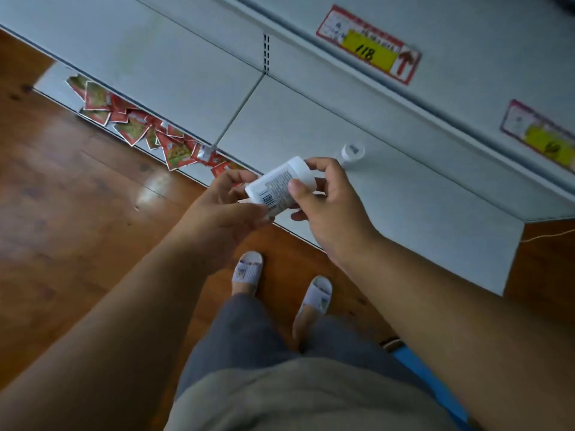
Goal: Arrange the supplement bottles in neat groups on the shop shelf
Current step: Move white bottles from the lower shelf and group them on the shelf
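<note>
You're seeing a dim, bluish picture with soft blur throughout, white glare on the wooden floor (149,188), smeared price tags (368,43) at the upper right, and wide-angle bending of the shelf (404,194) edges toward the corners.

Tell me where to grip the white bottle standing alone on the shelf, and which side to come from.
Grip the standing bottle round its body just under the cap, coming from the front edge of the shelf. It stands upright with bare shelf around it, so fingers fit either side. Its details are blurred. Both hands are busy now: the left hand and right hand hold the other bottle.
</note>
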Demonstrator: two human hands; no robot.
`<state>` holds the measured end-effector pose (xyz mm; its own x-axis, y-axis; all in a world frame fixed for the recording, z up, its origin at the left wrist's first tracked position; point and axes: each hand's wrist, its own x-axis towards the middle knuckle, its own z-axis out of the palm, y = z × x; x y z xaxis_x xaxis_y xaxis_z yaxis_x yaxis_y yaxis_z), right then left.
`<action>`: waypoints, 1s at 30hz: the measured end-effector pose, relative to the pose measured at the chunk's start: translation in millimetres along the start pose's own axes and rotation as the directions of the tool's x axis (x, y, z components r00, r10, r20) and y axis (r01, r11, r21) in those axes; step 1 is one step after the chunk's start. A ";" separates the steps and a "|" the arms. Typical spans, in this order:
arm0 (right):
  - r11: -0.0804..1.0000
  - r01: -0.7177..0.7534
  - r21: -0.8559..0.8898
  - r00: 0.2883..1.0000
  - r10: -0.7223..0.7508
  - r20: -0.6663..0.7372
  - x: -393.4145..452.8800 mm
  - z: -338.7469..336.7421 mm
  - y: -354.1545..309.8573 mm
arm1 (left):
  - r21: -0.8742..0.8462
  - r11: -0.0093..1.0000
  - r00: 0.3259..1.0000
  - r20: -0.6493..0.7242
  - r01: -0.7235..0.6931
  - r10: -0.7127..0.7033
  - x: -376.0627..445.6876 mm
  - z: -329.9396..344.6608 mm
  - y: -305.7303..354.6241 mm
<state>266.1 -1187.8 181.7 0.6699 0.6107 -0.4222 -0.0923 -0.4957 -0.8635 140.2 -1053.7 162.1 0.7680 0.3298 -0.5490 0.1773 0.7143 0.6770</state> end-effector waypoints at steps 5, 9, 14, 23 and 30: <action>0.996 0.083 0.024 0.994 -0.085 0.064 -50.1 -16.4 -68.2 | -0.013 0.998 0.981 0.190 0.054 -0.051 -56.1 15.3 44.3; 0.979 0.167 0.115 0.986 -0.169 0.005 -74.5 -28.2 -108.1 | -0.044 0.990 0.929 0.353 0.133 -0.109 -69.6 40.1 80.9; 0.950 0.266 0.166 0.947 -0.225 -0.230 -87.2 -56.6 -137.8 | 0.057 0.986 0.854 0.494 0.157 -0.164 -60.4 91.9 122.8; 0.954 0.281 0.106 0.824 -0.183 -0.537 -122.2 -186.4 -131.9 | 0.561 0.789 0.867 0.493 -0.250 -0.076 -36.0 236.9 108.8; 0.972 0.198 -0.127 0.746 -0.234 -0.624 -140.4 -313.8 -102.5 | 0.724 0.346 0.788 0.610 -0.597 0.084 -7.1 374.2 71.0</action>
<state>412.6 -1416.4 416.0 0.9807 0.1862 0.0587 0.1367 -0.4397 -0.8877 377.6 -1236.3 397.5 0.9954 -0.0568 -0.0771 0.0484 -0.3964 0.9168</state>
